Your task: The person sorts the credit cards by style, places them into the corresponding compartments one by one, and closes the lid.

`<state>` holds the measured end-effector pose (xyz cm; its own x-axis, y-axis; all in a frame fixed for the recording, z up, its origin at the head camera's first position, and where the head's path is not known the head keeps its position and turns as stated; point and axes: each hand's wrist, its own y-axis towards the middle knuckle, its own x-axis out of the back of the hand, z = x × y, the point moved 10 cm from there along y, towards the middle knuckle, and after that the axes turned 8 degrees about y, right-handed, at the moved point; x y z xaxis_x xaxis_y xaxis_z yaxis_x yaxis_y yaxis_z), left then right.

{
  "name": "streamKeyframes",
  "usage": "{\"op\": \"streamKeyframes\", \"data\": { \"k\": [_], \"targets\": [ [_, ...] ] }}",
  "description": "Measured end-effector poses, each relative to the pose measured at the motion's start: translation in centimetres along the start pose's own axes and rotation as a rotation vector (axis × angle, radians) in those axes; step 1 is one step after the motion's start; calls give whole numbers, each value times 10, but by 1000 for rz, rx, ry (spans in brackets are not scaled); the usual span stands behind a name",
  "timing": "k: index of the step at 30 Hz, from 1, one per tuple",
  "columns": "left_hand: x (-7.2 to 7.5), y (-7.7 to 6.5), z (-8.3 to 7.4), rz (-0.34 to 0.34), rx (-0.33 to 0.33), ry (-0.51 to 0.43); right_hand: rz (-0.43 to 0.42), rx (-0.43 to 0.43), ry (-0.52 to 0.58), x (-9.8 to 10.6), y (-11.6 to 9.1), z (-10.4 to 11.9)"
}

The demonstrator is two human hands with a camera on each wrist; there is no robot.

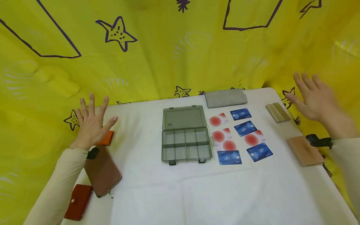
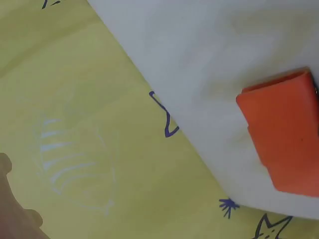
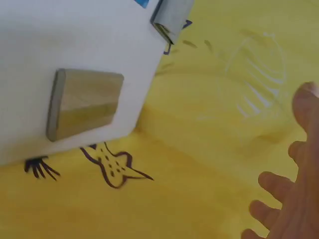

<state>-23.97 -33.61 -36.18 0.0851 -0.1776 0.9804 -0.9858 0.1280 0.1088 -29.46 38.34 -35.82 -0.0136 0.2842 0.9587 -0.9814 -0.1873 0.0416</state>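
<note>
My left hand (image 1: 91,126) is raised with fingers spread over the table's left side, holding nothing. Nearest to it are an orange wallet (image 2: 284,134) and a brown zip wallet (image 1: 104,170). On the far right my right hand (image 1: 317,98), slightly blurred, hangs in the air, its fingers straight and empty. An olive-tan wallet (image 3: 89,102) and a tan wallet (image 1: 305,151) lie near it. Mid-table sits a clear grey compartment box (image 1: 185,144) with its lid (image 1: 184,118) folded back. To its right are several blue VIP cards (image 1: 260,152) and white-and-red cards (image 1: 218,136).
A grey folded case (image 1: 226,98) lies at the table's back edge. At the front left is a red-brown snap wallet (image 1: 78,202). Yellow patterned cloth (image 1: 168,47) hangs behind and around the white table (image 1: 157,193).
</note>
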Motion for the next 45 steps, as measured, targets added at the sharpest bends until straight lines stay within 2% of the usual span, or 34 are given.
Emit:
{"op": "streamKeyframes", "data": {
  "k": [2, 4, 6, 9, 12, 14, 17, 20, 24, 29, 32, 41, 45],
  "targets": [
    [-5, -3, -5, -10, -10, -5, 0, 60, 88, -10, 2, 6],
    [-19, -7, -14, -4, -33, -14, 24, 113, 212, -27, 6, 14],
    [-39, -13, -31, 21, -69, -12, 77, 144, 328, -50, 13, 24],
    [-80, -23, -68, 102, -152, -20, 179, 119, 416, -93, 23, 33],
    [-116, -36, -109, 202, -225, -81, 246, 106, 443, -130, 31, 40],
    [-134, -45, -132, 275, -247, -162, 255, 116, 459, -145, 36, 45],
    [-153, -54, -155, 366, -243, -271, 242, 126, 456, -155, 42, 48],
    [-166, -60, -168, 417, -221, -338, 241, 113, 431, -157, 47, 48],
    [-176, -63, -172, 427, -179, -379, 274, 90, 415, -157, 52, 50],
    [-178, -63, -170, 401, -163, -399, 318, 61, 401, -156, 58, 51],
    [-177, -62, -171, 384, -161, -416, 317, 60, 393, -152, 59, 50],
    [-178, -59, -173, 334, -157, -439, 273, 69, 445, -145, 46, 50],
    [-176, -60, -173, 327, -177, -472, 188, 76, 580, -132, 38, 60]
  ]
}}
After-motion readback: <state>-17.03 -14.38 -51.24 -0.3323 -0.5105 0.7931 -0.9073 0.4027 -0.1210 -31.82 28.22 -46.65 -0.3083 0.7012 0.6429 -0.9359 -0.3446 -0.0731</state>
